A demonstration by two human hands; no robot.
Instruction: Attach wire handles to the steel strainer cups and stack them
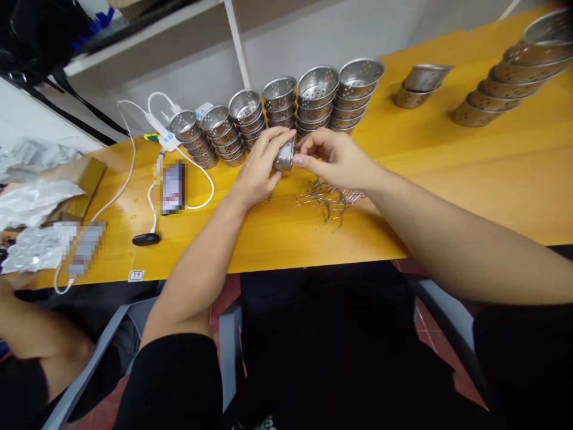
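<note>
A small perforated metal cup is tipped on its side above the table, with my left hand wrapped round it. My right hand meets the cup's right side, thumb and forefinger pinched together; whatever is between those fingertips is too small to make out. Just below my right hand lies a loose pile of thin curved metal wires. Behind both hands stand several stacks of the same perforated cups, in a row along the back of the table.
On the right are a short cup stack and a taller leaning one. To the left, a phone, white cables and a black oval object lie on the yellow table. Another person's arm shows at lower left.
</note>
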